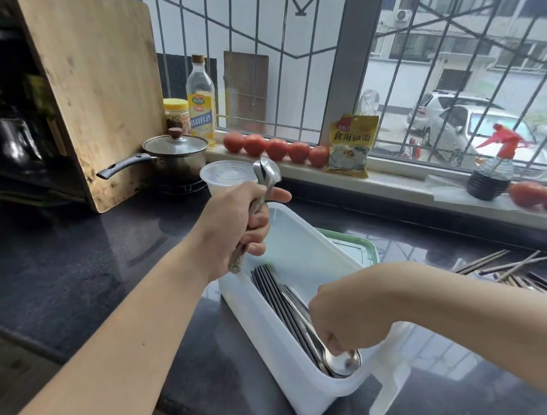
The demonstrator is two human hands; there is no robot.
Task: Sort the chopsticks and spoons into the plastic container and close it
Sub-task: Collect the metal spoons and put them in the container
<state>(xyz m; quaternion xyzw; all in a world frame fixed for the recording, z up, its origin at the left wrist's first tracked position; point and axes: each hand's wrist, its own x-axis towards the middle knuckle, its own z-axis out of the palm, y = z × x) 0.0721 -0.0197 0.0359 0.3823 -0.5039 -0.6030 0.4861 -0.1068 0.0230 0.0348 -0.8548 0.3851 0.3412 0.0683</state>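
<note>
A long white plastic container lies on the dark counter, with dark chopsticks and steel spoons along its left side. My left hand is above the container's far end, shut on a bundle of steel spoons held upright. My right hand reaches down into the container's near end, its fingers closed on a spoon lying there. The green-rimmed lid lies beside the container on the right. Loose wooden chopsticks are spread on the counter at the far right.
A lidded saucepan and a round clear tub stand behind the container. A large wooden board leans at the left. The windowsill holds tomatoes, bottles, a yellow packet and a spray bottle.
</note>
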